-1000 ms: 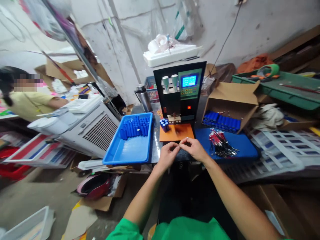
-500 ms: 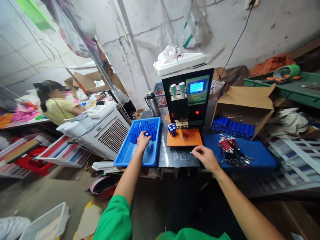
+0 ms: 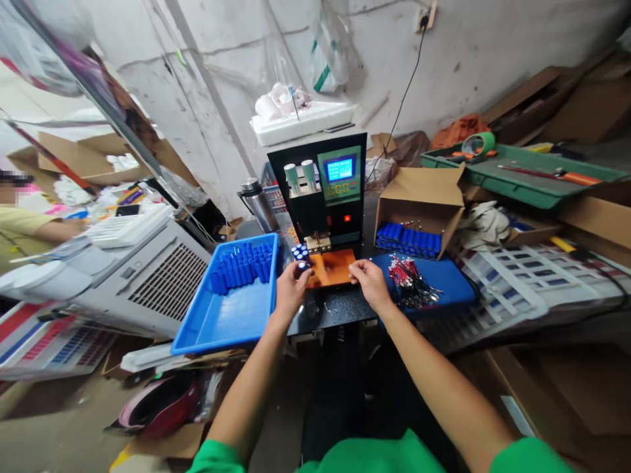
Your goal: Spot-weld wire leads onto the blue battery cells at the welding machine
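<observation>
My left hand (image 3: 290, 288) is closed round a blue cylindrical cell (image 3: 302, 267), held upright at the left edge of the orange plate (image 3: 335, 266). My right hand (image 3: 369, 282) hovers at the plate's right front corner with its fingers pinched on something too small to make out. Behind the plate stands a black spot welder (image 3: 325, 194) with a lit blue screen, and a small cluster of blue cells (image 3: 298, 251) stands at its foot. A blue tray (image 3: 231, 309) to the left holds several more blue cells (image 3: 241, 266).
An open cardboard box (image 3: 419, 207) with blue cells lies at right, behind a blue mat (image 3: 444, 282) bearing red-wired leads (image 3: 409, 279). A steel flask (image 3: 255, 200), a white machine (image 3: 142, 276), a green tray (image 3: 522, 174) and another person's sleeve (image 3: 24, 226) at far left surround the bench.
My left hand has come back from the blue tray holding a blue cell and now sits by the orange plate. My right hand moved up to the plate. The view swung right.
</observation>
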{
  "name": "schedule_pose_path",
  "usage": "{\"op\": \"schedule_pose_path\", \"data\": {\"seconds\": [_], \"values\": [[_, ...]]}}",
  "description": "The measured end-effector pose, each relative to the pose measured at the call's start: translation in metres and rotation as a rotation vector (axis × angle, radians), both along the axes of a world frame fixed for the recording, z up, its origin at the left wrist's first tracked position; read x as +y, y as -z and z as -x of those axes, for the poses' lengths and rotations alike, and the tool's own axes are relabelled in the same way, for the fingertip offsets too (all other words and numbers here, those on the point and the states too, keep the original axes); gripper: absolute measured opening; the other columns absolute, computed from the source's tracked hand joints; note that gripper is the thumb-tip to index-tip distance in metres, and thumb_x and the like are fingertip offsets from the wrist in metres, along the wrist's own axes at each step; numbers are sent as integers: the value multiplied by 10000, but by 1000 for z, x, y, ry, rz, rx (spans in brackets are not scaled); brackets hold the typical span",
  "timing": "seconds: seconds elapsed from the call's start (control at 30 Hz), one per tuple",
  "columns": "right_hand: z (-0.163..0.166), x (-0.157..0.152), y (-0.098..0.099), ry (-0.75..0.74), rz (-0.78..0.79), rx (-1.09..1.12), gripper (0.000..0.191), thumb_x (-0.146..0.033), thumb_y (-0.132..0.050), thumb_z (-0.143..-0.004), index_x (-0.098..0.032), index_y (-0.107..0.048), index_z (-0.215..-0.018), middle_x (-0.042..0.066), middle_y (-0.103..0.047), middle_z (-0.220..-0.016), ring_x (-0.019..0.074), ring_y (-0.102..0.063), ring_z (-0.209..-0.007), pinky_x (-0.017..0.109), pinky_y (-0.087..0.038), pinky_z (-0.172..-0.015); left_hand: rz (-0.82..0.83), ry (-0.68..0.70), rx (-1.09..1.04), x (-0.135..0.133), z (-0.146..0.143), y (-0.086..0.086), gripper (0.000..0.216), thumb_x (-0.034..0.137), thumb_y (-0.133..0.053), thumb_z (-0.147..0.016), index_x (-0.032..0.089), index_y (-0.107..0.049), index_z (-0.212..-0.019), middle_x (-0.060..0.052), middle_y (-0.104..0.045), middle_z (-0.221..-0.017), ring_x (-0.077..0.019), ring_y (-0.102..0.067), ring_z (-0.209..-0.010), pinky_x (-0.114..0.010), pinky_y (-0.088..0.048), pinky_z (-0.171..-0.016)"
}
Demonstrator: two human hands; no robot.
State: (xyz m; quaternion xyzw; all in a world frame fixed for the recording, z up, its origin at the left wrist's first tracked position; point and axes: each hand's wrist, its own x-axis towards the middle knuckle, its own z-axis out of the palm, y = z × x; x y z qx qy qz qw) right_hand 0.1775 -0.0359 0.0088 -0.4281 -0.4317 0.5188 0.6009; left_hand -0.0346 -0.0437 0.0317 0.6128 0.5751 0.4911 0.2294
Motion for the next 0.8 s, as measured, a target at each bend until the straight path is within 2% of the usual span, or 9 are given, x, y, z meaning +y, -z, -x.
{"op": "schedule_pose_path", "data": {"seconds": [0.07, 0.17, 0.33, 0.5, 0.63, 0.8], "values": [[7, 11, -2, 23, 21, 27, 284, -438, -707, -678, -189, -597, -756, -3, -602, -683, 141, -582, -623, 246, -469, -544, 34, 12, -10, 6, -27, 8, 224, 374, -634, -822, 184, -669, -935, -22, -692, -787, -161, -641, -712, -259, -491, -676], [17, 26, -1, 29, 43, 50, 286, -435, -717, -656, -188, -598, -733, 10, -625, -688, 157, -611, -662, 243, -480, -552, 31, -8, -35, 16, -45, 17, 197, 348, -608, -840, 188, -678, -930, -15, -692, -772, -157, -633, -689, -256, -486, -670], [37, 47, 0, -20, 42, 66, 258, -416, -707, -656, -184, -605, -703, 21, -666, -683, 154, -610, -638, 263, -488, -598, 6, -12, -49, 24, -47, 24, 225, 334, -562, -876, 197, -683, -1008, -31, -719, -888, -170, -654, -785, -265, -500, -743], [52, 62, 1, -75, 7, 20, 232, -411, -675, -675, -186, -628, -708, 27, -687, -699, 176, -633, -679, 283, -496, -643, 22, -94, 41, 25, -51, 25, 261, 322, -539, -899, 231, -683, -1096, -27, -732, -964, -182, -663, -856, -279, -498, -817], [55, 67, 0, -92, -24, -38, 252, -445, -656, -709, -195, -657, -742, 42, -722, -769, 205, -660, -759, 296, -513, -673, 74, -159, 107, 25, -54, 23, 291, 336, -517, -916, 260, -673, -1149, -21, -736, -1011, -194, -666, -913, -276, -495, -829], [56, 65, -1, -113, -25, 29, 266, -451, -675, -702, -194, -666, -768, 45, -731, -803, 213, -671, -768, 307, -521, -702, 85, -170, 140, 25, -53, 25, 305, 360, -513, -920, 274, -671, -1168, -14, -739, -1006, -196, -670, -905, -271, -490, -821]]}}
